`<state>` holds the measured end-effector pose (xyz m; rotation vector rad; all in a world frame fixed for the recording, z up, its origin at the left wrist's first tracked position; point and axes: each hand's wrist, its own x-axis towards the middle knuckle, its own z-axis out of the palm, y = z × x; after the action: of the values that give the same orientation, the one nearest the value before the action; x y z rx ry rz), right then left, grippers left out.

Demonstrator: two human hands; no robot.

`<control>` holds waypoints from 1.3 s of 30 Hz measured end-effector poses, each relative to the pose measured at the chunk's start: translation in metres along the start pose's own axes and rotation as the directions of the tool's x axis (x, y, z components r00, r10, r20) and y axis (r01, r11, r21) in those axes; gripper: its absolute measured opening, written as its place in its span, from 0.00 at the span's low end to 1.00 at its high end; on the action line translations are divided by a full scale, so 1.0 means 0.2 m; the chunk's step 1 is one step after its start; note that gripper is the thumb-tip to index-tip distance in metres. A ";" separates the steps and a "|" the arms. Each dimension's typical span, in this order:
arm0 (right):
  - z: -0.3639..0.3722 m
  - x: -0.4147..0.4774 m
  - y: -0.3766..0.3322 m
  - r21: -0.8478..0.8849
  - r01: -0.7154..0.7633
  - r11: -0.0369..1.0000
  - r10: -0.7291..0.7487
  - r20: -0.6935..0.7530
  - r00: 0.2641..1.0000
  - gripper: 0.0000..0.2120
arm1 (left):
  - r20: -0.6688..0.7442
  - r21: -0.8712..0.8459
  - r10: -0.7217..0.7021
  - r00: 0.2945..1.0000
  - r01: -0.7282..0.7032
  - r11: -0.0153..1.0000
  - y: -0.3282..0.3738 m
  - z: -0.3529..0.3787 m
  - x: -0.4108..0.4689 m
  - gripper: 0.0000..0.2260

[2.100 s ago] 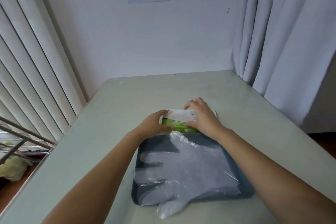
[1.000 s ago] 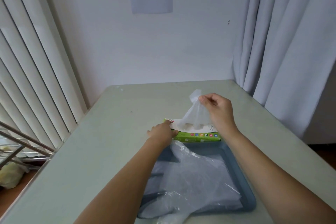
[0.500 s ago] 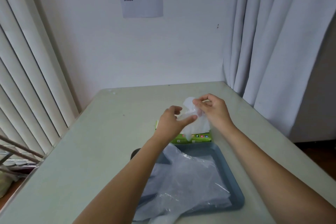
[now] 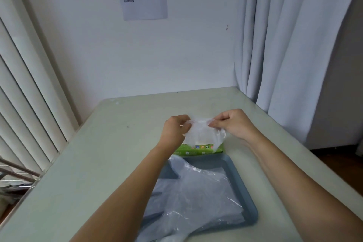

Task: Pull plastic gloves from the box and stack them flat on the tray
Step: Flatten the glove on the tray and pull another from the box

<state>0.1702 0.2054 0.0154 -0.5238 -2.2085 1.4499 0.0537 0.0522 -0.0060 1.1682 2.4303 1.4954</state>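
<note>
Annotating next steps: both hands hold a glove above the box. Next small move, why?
Probably pull it flat and lower it onto the tray: left hand and right hand pinch the crumpled glove over the green glove box, and flat gloves already lie in the tray.

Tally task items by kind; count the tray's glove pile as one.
green box: 1
blue tray: 1
held glove, pinched by left hand and right hand: 1
glove pile on tray: 1, layers unclear
Total: 4
</note>
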 end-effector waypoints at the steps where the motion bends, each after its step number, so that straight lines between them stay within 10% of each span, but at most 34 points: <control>1: 0.01 0.00 0.00 0.010 -0.016 1.000 0.016 -0.022 1.000 0.08 | 0.010 0.006 0.033 0.999 -0.033 0.999 0.01 0.00 -0.01 0.16; 8: 0.08 0.02 0.01 0.045 -0.040 0.998 0.043 -0.078 0.996 0.29 | -0.110 0.115 0.296 0.949 -0.283 0.952 0.07 0.03 -0.05 0.21; 16: 0.03 0.03 -0.01 0.118 -0.068 0.991 0.077 -0.080 0.994 0.26 | -0.214 -0.012 0.134 0.967 -0.140 0.990 0.02 0.00 0.04 0.06; 22: -0.12 0.04 0.07 0.162 -0.162 0.973 0.140 0.139 0.980 0.02 | -0.210 -0.030 -0.016 0.978 0.010 0.999 -0.08 -0.04 0.11 0.07; 30: -0.18 0.03 0.05 0.284 0.184 0.941 -0.066 -0.379 0.923 0.11 | -0.143 0.347 -0.155 0.977 0.196 0.917 -0.25 0.02 0.14 0.11; 39: -0.27 -0.16 -0.27 0.151 0.262 0.953 -0.255 -0.063 0.965 0.07 | 0.152 0.339 -0.390 0.908 0.323 0.884 -0.16 -0.04 0.22 0.24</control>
<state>0.2226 0.2077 0.0797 -0.2011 -2.0189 1.4419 0.0018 0.0660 -0.0124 0.7978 2.5990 0.8620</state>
